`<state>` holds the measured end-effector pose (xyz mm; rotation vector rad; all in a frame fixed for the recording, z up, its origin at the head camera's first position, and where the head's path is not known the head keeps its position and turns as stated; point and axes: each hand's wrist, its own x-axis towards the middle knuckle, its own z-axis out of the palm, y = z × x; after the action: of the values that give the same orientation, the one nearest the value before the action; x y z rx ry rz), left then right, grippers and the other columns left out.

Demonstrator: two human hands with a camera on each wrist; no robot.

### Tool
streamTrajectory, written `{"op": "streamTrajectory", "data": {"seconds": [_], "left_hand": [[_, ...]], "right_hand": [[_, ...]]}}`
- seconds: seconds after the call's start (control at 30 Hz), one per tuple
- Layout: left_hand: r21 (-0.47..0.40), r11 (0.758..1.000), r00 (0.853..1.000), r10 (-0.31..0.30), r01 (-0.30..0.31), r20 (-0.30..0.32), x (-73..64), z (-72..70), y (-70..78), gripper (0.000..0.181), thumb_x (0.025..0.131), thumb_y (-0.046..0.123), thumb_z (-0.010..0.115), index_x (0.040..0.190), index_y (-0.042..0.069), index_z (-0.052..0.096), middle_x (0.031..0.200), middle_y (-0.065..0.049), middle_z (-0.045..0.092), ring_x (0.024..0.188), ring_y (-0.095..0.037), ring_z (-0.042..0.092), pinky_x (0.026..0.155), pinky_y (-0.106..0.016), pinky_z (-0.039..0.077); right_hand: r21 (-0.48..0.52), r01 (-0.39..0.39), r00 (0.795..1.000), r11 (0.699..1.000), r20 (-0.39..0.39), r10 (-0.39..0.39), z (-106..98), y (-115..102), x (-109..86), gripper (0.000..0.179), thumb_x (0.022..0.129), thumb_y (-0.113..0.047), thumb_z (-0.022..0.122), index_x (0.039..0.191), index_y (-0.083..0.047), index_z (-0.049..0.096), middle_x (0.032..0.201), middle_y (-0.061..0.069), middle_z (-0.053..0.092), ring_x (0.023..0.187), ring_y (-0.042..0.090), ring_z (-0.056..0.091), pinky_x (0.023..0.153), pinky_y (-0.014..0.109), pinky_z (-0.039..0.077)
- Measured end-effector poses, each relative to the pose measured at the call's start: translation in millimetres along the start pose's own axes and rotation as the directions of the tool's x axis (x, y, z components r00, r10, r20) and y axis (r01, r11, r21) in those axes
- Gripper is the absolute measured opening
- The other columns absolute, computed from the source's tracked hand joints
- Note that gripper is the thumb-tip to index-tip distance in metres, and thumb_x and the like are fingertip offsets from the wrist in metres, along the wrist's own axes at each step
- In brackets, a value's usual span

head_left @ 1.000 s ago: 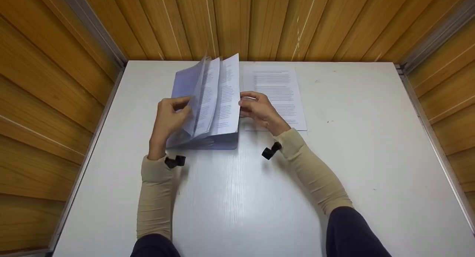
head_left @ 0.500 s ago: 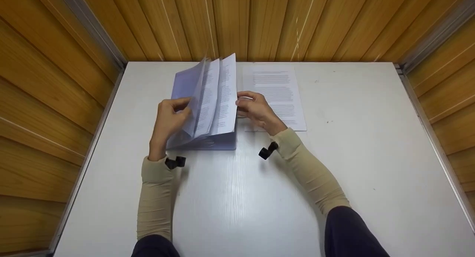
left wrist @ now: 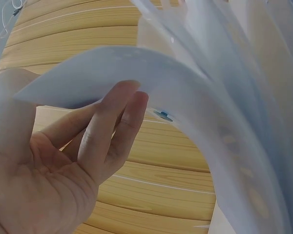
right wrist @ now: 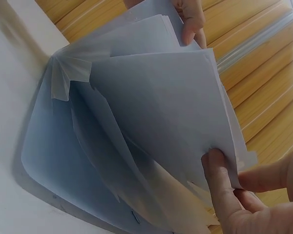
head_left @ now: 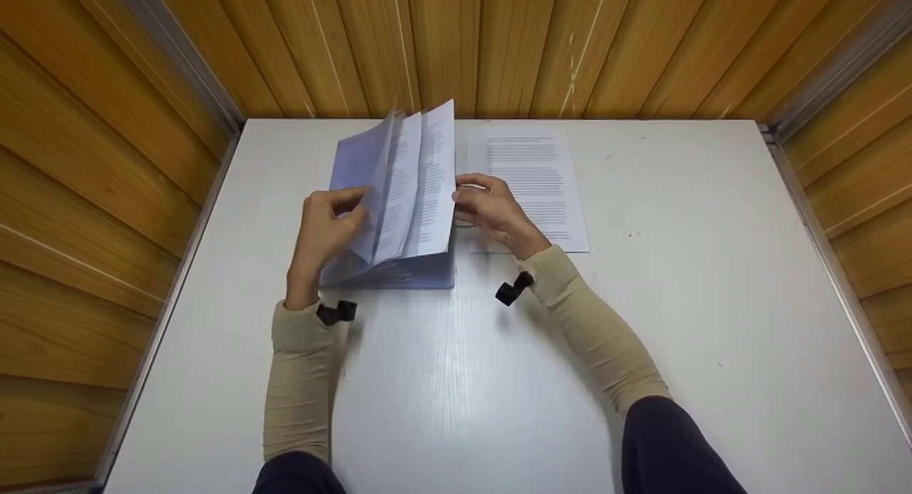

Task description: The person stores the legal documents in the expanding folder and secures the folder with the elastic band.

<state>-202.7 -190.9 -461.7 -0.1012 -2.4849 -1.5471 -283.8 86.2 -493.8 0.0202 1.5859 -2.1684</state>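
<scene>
A bluish translucent folder [head_left: 420,274] lies on the table, its leaves fanned upright. My left hand [head_left: 324,219] pinches a clear plastic sleeve [left wrist: 171,78] on the folder's left side; in the left wrist view the sleeve bends in an arc over the fingers. At the right, my right hand [head_left: 495,209] pinches the outer edge of a printed sheet [head_left: 437,173], with the thumb on one face and fingers on the other, as the right wrist view shows. Between the hands stands another printed page [head_left: 399,187]. Clear pockets [right wrist: 71,75] gather near the spine.
A separate printed sheet [head_left: 531,152] lies flat on the white table [head_left: 684,280], right of the folder and partly behind my right hand. Wood-look panels [head_left: 442,45] rise along the table's back and sides.
My right hand has shifted slightly left with the edge of the printed sheet, then stays nearly still. The left hand and its sleeve hold their place.
</scene>
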Motion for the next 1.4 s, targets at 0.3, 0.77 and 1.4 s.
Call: {"op": "streamTrajectory", "data": {"seconds": [0.3,0.77,1.4], "left_hand": [[0.011,1.000,1.000,-0.003,0.003,0.001,0.0,-0.6,1.5,0.035,0.092,0.002,0.063,0.125,-0.005,0.075,0.124,-0.021,0.076,0.110,-0.033,0.076,0.086,-0.021,0.054],[0.005,1.000,1.000,0.007,-0.007,0.003,0.4,-0.7,1.2,0.035,0.093,0.000,0.063,0.125,-0.008,0.074,0.126,-0.025,0.075,0.114,-0.039,0.075,0.099,-0.052,0.058],[0.005,1.000,1.000,0.022,-0.022,0.003,0.4,-2.5,-0.4,0.034,0.093,-0.001,0.063,0.125,-0.008,0.074,0.126,-0.024,0.075,0.115,-0.038,0.075,0.100,-0.051,0.057]], "right_hand": [[-0.045,-0.015,1.000,0.999,-0.014,0.014,7,5,2.6,0.040,0.100,0.006,0.062,0.140,0.007,0.057,0.116,0.013,0.070,0.092,0.019,0.073,0.079,0.030,0.061],[-0.095,-0.009,1.000,0.995,-0.029,0.006,20,13,9.1,0.041,0.099,0.006,0.064,0.140,0.009,0.057,0.107,0.010,0.071,0.087,0.016,0.072,0.077,0.027,0.062],[-0.222,0.007,0.998,0.975,-0.060,-0.021,40,19,17.7,0.040,0.097,0.008,0.063,0.137,0.013,0.060,0.125,0.026,0.070,0.083,0.014,0.069,0.073,0.024,0.062]]}}
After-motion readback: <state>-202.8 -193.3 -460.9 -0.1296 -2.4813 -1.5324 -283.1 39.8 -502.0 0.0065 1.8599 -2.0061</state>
